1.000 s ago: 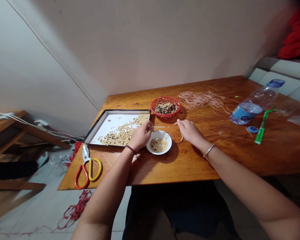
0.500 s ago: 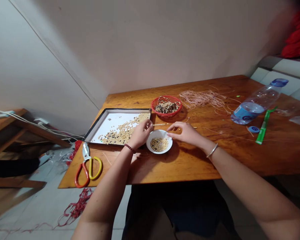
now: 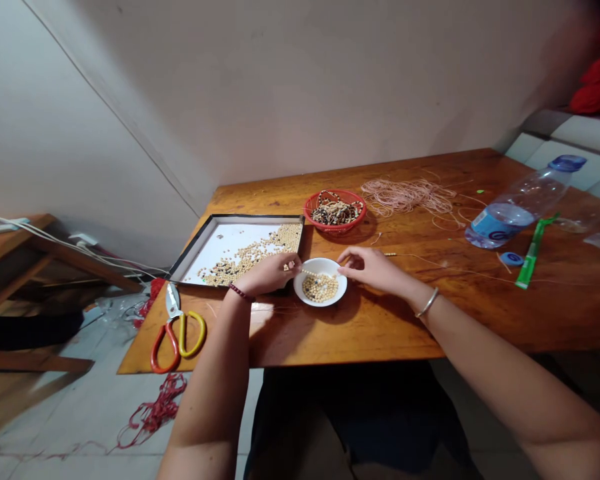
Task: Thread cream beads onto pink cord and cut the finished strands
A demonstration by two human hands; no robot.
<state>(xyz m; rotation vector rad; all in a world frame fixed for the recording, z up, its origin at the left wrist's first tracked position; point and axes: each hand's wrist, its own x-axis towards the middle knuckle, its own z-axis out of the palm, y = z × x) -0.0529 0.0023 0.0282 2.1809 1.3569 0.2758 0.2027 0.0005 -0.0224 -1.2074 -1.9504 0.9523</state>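
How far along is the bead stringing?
Done: strung beads fill the small red plastic basket. In hand: left hand and right hand stretch a short beaded cord over the white round bowl. Left: loose beige beads in the black-rimmed tray, unused pink cord pile.

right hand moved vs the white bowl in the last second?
Yes. The right hand has shifted left toward the white bowl; it was clear of the rim, now its fingertips reach the right rim, pinching the bead strand.

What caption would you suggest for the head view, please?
Left hand and right hand hold a beaded strand over a white bowl of beads, beside a bead tray and red basket.
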